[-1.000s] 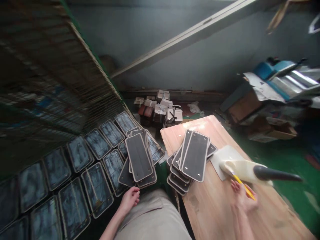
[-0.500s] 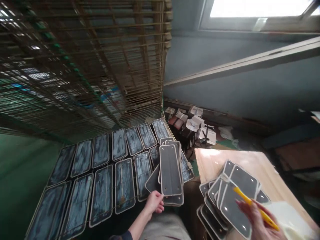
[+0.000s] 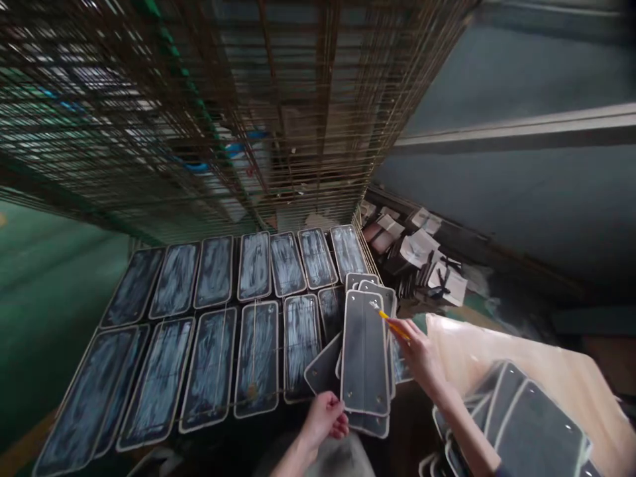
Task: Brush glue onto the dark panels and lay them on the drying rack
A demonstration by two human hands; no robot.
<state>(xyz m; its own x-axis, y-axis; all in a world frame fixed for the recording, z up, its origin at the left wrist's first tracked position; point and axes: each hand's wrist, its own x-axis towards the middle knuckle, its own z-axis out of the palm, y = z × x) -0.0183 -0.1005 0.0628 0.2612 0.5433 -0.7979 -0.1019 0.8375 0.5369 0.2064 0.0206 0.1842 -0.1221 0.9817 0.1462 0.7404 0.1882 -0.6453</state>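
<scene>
My left hand [image 3: 325,417] is closed at the lower left corner of a dark grey rectangular panel [image 3: 365,361] with a pale rim and small rivets near its corners. This panel tops a loose, fanned stack on the near right of the wire rack. In my right hand [image 3: 417,351] is a yellow-handled brush [image 3: 395,326], its white-smeared tip at the panel's upper right, by a rivet. Two rows of similar panels, such as a streaked panel [image 3: 303,341], lie to the left with whitish smears over them.
Below my right forearm, another stack of dark panels [image 3: 539,424] rests on a light wooden board [image 3: 551,358]. Tall wire racks [image 3: 298,112] rise at the back. Tied bundles [image 3: 422,252] sit on the floor beside the blue-grey wall [image 3: 521,179].
My right hand has swung left with the brush from above the right-hand stack to the top panel. My left hand stays at that panel's corner. The view has turned left.
</scene>
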